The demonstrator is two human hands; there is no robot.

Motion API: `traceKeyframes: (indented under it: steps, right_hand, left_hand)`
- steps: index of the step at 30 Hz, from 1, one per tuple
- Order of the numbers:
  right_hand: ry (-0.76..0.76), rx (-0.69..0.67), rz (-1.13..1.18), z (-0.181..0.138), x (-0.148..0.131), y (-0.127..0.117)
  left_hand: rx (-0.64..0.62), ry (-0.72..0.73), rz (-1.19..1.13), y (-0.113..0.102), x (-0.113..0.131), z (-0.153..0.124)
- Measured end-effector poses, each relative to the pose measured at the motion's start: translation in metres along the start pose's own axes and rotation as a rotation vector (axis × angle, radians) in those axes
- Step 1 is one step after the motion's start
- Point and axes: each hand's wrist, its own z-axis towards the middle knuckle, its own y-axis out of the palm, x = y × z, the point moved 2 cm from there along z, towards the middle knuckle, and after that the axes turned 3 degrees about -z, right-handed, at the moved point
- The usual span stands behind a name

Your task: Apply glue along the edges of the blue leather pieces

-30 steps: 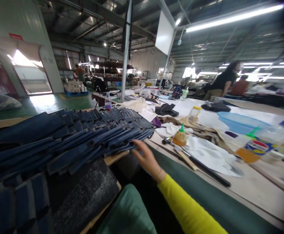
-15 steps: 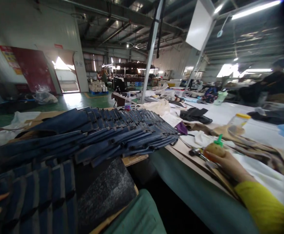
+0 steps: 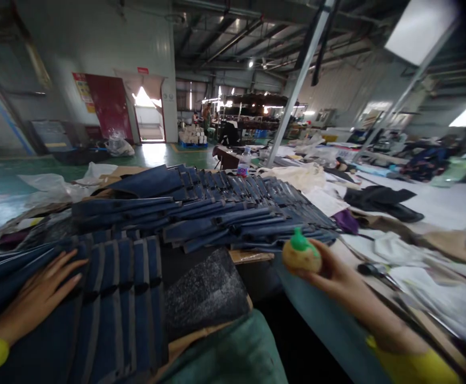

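Note:
My right hand point(image 3: 332, 269) is closed around a round, yellowish-tan squeeze bottle point(image 3: 301, 258) with a green nozzle top. It holds the bottle upright in the air, over the gap between the two work surfaces. On the left, my left hand point(image 3: 50, 288) lies flat with fingers spread on dark blue denim pieces point(image 3: 132, 304). These pieces overlap in a row, with greyish edge strips and dark patches across their middles. Beyond them, larger stacks of folded denim pieces point(image 3: 216, 213) are fanned out across the table.
A dark, worn board point(image 3: 208, 298) lies in front of me beside green cloth point(image 3: 233, 352). On the right-hand table are a dark-handled tool point(image 3: 372, 271), white cloth scraps point(image 3: 401, 248) and black fabric point(image 3: 380, 201). A plastic bottle point(image 3: 243, 164) stands behind the denim; a metal post point(image 3: 297, 85) rises nearby.
My right hand has lifted the squeeze bottle off the right table and brought it left. My left hand shows more fully on the denim. The view has turned left.

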Motion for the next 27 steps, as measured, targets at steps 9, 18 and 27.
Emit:
traceKeyframes:
  steps: [9, 18, 27]
  right_hand:
    - [-0.334, -0.399, -0.157, 0.020, -0.033, 0.152]
    - [-0.002, -0.372, 0.310, 0.025, -0.041, 0.184]
    - [0.036, -0.473, 0.696, 0.063, -0.130, 0.231]
  left_hand:
    - [0.005, -0.048, 0.016, -0.022, 0.026, -0.001]
    - [0.061, -0.078, -0.028, -0.032, 0.037, -0.008]
    - [0.144, -0.107, -0.065, -0.033, 0.037, -0.013]
